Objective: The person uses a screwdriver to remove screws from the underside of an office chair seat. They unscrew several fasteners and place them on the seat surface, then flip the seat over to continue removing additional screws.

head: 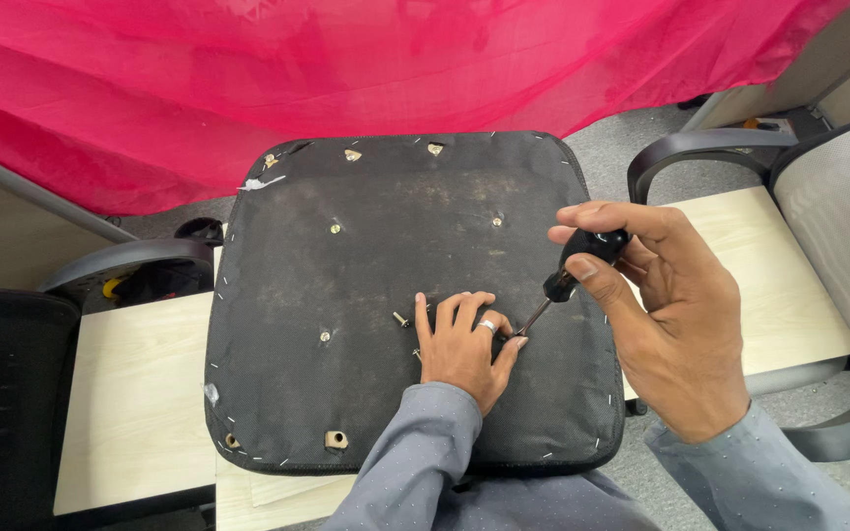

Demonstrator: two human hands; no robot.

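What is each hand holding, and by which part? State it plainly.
The right hand grips a screwdriver by its black handle. The left hand holds nothing; it lies flat on the black seat base, fingers beside the tip.

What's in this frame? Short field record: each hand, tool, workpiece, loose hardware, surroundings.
left hand: flat on the seat underside, ring on one finger
right hand: grips a screwdriver, black handle, tip down beside the left fingertips
workpiece: black upturned seat pad lying on a pale wooden table
loose hardware: screw standing left of the left hand
surroundings: pink cloth behind; office chairs on both sides
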